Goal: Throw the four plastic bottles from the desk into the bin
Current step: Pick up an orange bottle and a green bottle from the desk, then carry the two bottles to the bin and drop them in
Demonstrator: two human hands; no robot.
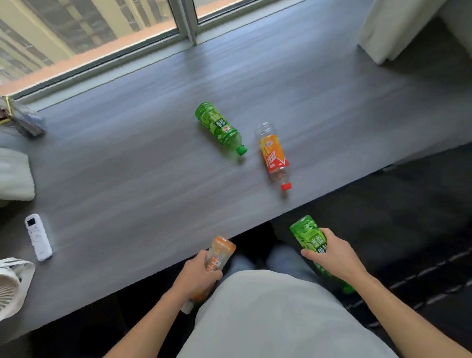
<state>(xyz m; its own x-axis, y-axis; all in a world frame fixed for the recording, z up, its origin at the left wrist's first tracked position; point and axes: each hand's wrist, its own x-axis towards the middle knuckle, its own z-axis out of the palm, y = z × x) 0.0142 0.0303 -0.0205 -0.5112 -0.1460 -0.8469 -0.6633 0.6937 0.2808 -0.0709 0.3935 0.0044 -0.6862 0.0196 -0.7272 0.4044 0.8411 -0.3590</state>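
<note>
Two bottles lie on their sides on the grey desk [149, 153]: a green bottle with a green cap [218, 126] and, just right of it, a clear bottle with an orange label and a red cap [274, 155]. My left hand [195, 278] grips an orange bottle [220, 252] at the desk's near edge. My right hand [331, 254] grips a second green bottle [308, 234] held off the desk, over the dark floor. No bin is in view.
A white remote [38, 236] and a white fan [0, 287] sit near the desk's left front. A folded white towel [8, 174] and some clutter [21, 118] lie at the left. A window runs along the far side; white curtain [393, 26] at the right.
</note>
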